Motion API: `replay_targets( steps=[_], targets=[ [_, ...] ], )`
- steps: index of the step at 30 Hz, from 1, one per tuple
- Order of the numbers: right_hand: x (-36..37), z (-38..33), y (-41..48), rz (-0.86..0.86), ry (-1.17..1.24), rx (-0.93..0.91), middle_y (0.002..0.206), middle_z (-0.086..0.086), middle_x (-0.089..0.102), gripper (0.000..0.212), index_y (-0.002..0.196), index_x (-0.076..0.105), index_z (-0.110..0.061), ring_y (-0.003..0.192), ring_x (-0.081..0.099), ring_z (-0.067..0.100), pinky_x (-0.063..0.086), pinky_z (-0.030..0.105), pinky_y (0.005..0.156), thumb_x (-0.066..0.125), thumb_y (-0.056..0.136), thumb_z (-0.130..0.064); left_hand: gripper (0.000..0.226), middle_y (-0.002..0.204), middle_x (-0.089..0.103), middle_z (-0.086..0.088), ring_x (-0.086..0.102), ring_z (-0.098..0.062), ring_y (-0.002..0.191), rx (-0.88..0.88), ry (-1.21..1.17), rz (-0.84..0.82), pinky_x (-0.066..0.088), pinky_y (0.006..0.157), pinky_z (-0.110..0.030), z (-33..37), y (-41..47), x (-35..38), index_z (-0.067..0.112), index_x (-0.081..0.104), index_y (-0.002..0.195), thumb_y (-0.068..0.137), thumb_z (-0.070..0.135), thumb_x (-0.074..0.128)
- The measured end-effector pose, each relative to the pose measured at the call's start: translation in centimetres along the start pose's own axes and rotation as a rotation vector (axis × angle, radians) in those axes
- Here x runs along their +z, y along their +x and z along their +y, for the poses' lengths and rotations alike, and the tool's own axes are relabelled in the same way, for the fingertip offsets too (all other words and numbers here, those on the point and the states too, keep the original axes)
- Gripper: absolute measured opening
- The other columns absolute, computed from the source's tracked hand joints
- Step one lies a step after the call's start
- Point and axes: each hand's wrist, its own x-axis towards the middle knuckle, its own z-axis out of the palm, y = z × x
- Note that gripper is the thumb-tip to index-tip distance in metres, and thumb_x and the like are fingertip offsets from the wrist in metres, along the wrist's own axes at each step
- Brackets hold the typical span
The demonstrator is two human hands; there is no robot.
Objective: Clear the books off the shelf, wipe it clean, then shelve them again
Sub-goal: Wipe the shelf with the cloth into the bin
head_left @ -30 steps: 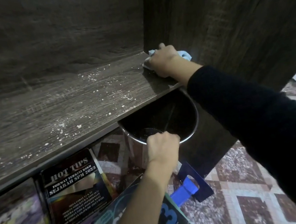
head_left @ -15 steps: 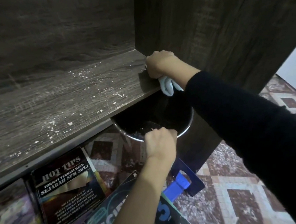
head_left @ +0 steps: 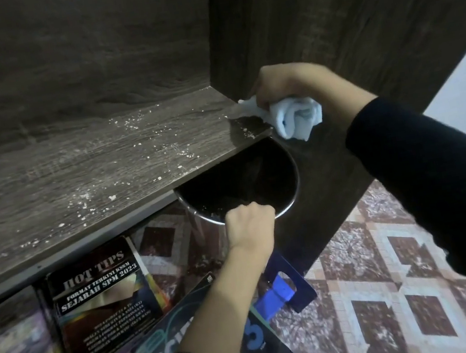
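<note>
While right hand [head_left: 287, 85] grips cloth [head_left: 296, 119], cloth hangs below fingers.

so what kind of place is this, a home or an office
Probably a room in a home: a dark wooden bookshelf, school revision books piled below it, a patterned floor, and a metal pot held under the shelf edge.
</note>
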Motion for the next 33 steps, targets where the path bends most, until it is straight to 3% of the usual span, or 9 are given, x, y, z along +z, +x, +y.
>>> replay_targets(
  steps=[3,8,13,19,22,25,27,30,33],
  targets=[
    [2.3,-0.1,1.1,0.176,-0.077,-0.026,0.113,0.011,0.060,0.040,0.126,0.058,-0.015,0.104,0.058,0.032,0.046,0.036,0.078,0.044,0.098,-0.040,0.017,0.097,0.068,-0.002,0.065,-0.023,0.095,-0.013,0.011,-0.028,0.035,0.064,-0.029,0.0,-0.1,-0.1,0.023,0.066,0.103,0.088,0.017,0.062],
    [6.7,0.1,2.2,0.138,-0.176,-0.082,0.143,0.012,0.039,0.059,0.149,0.024,-0.019,0.127,0.032,0.035,0.038,0.047,0.098,0.042,0.094,-0.009,0.015,0.096,0.067,-0.002,0.065,-0.023,0.093,-0.015,0.023,-0.018,0.036,0.064,-0.030,-0.2,-0.3,-0.2,0.023,0.064,0.104,0.090,0.022,0.060],
    [7.6,0.2,0.9,0.157,-0.001,-0.142,0.143,0.016,0.043,0.051,0.141,0.042,-0.014,0.128,0.035,0.037,0.031,0.039,0.107,0.041,0.091,-0.003,0.018,0.102,0.066,-0.003,0.064,-0.024,0.097,0.014,0.031,-0.020,0.036,0.066,-0.029,-0.5,-0.8,-0.4,0.023,0.063,0.108,0.091,0.020,0.058],
    [9.9,-0.4,-2.5,0.247,0.086,-0.302,0.156,0.008,0.028,0.061,0.147,0.035,-0.020,0.139,0.027,0.029,0.010,0.024,0.107,0.043,0.091,0.001,0.022,0.109,0.064,-0.004,0.062,-0.025,0.104,0.031,0.016,-0.015,0.044,0.076,-0.031,-1.0,-1.4,-0.5,0.024,0.059,0.113,0.092,0.015,0.054],
    [10.1,0.6,-2.8,0.201,0.223,-0.387,0.150,0.005,0.039,0.062,0.139,0.048,-0.020,0.139,0.034,0.025,0.016,0.016,0.106,0.046,0.083,0.007,0.024,0.109,0.064,-0.004,0.062,-0.026,0.105,0.031,0.010,-0.029,0.045,0.079,-0.032,-1.7,-1.7,-0.6,0.024,0.059,0.113,0.091,0.016,0.055],
    [8.0,1.6,-3.3,0.195,0.403,-0.366,0.139,0.002,0.053,0.053,0.131,0.057,-0.018,0.133,0.042,0.014,0.021,0.003,0.093,0.048,0.085,0.006,0.024,0.108,0.065,-0.004,0.062,-0.027,0.103,0.035,0.014,-0.039,0.043,0.076,-0.032,-2.1,-2.1,-0.7,0.024,0.059,0.113,0.092,0.014,0.052],
    [6.8,1.9,-2.4,0.289,0.445,-0.282,0.140,0.005,0.052,0.052,0.135,0.054,-0.020,0.133,0.043,0.019,0.027,0.009,0.094,0.047,0.089,0.002,0.025,0.108,0.065,-0.005,0.062,-0.027,0.103,0.038,0.012,-0.055,0.043,0.077,-0.032,-2.4,-2.3,-0.7,0.023,0.059,0.114,0.094,0.014,0.049],
    [6.4,1.0,0.4,0.348,0.268,-0.097,0.143,0.013,0.045,0.054,0.142,0.043,-0.017,0.131,0.038,0.034,0.034,0.036,0.104,0.043,0.090,-0.002,0.023,0.104,0.067,-0.004,0.064,-0.026,0.100,0.028,0.017,-0.079,0.042,0.072,-0.031,-2.7,-2.4,-0.5,0.023,0.062,0.111,0.095,0.016,0.047],
    [7.0,-1.0,2.8,0.263,0.069,0.015,0.140,0.014,0.042,0.044,0.138,0.041,-0.011,0.125,0.035,0.035,0.039,0.039,0.095,0.040,0.094,-0.007,0.021,0.099,0.067,-0.002,0.065,-0.024,0.095,0.019,0.015,-0.081,0.036,0.066,-0.030,-2.9,-2.6,-0.6,0.024,0.063,0.109,0.096,0.021,0.047]
  ],
)
